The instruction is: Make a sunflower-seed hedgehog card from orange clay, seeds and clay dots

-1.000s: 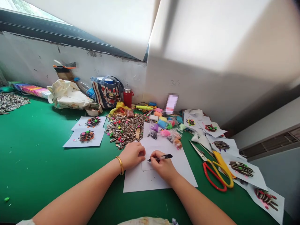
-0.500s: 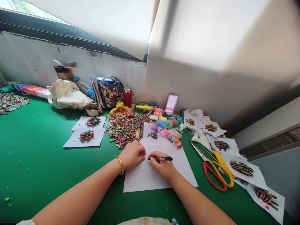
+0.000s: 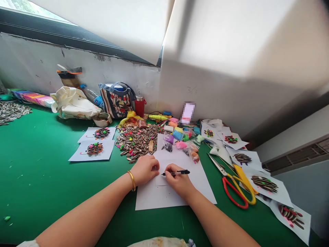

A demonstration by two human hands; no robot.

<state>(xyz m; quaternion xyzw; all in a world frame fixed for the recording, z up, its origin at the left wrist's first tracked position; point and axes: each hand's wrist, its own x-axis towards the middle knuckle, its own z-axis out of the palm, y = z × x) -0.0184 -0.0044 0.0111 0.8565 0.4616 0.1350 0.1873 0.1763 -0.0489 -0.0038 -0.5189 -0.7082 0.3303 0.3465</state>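
My right hand [image 3: 178, 179] grips a black pen [image 3: 183, 172], its tip down at the left on a small white paper [image 3: 160, 181]. That paper lies on a larger white sheet [image 3: 150, 200]. My left hand [image 3: 144, 170], with a gold bangle at the wrist, rests on the papers' left side, its fingers curled in. Nothing shows in those fingers, though their undersides are hidden. Just beyond it spreads a heap of striped sunflower seeds [image 3: 136, 142] with small coloured balls. Bagged coloured clay [image 3: 178, 135] sits at the sheet's far end.
Large scissors [image 3: 235, 185] with red and yellow handles lie right of the sheet. Seed-decorated cards [image 3: 272, 190] line the right edge; two more cards [image 3: 91, 154] lie left. A cream bag [image 3: 77, 104], striped bag [image 3: 117, 101] and red flask [image 3: 139, 107] stand along the wall.
My right hand and the pen's back end have shifted up very slightly, while the tip stays at about the same spot. My left hand stays put.
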